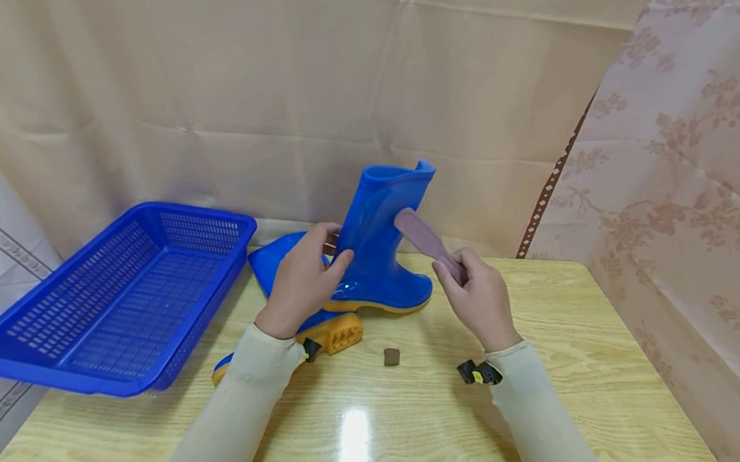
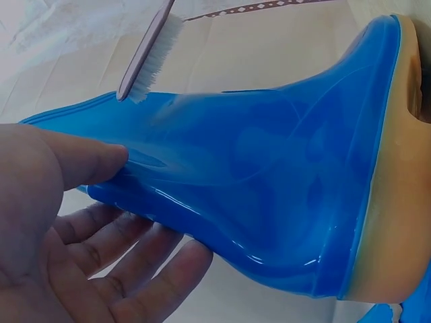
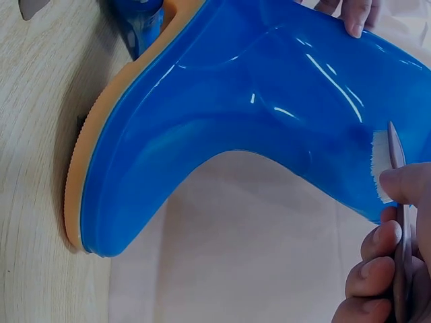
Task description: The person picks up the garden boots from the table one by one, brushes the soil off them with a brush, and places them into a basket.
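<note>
Head view: left hand (image 1: 304, 279) grips the shaft of the upright glossy blue rubber boot with a yellow sole (image 1: 380, 248), far on the wooden table (image 1: 599, 359), bare tabletop near. Right hand (image 1: 478, 295) pinches a mauve-backed brush (image 1: 425, 241).

Left wrist: thumb and fingers (image 2: 135, 259) clasp the shaft.

Right wrist: white bristles (image 3: 379, 168) touch the shaft's edge.

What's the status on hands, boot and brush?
Left hand grips the upright boot at the shaft. Right hand holds the brush, bristles on the upper shaft. Second boot lying behind; nothing blocking.
</note>
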Tool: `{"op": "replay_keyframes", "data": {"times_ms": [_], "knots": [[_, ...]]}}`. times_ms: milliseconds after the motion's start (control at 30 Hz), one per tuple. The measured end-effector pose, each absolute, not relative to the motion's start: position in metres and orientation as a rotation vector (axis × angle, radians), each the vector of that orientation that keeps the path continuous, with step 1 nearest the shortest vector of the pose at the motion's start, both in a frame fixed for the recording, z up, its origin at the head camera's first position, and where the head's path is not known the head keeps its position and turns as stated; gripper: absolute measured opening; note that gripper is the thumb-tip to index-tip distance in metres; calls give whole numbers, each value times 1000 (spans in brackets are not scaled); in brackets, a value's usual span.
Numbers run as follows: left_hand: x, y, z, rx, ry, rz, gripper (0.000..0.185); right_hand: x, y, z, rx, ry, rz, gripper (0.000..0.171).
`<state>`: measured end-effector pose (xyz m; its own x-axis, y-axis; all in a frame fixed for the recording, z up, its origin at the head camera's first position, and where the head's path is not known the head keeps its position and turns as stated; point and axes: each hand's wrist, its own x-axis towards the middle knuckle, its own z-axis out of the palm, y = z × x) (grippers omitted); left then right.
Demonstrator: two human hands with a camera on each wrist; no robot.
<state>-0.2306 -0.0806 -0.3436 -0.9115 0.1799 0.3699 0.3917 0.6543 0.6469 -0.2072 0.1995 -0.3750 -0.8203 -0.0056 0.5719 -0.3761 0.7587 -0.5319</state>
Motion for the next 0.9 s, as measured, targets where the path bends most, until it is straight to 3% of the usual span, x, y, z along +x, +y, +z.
{"op": "replay_keyframes", "data": {"times_ms": [400,900], "knots": [[-229,-81,-338,-546,-2604,-1110,41,-208,200,-376,284,-2365,893,22],[-233,-86,-341,-437,-2764,-1194,54,-212,203,-380,331,-2372,879,22]]}}
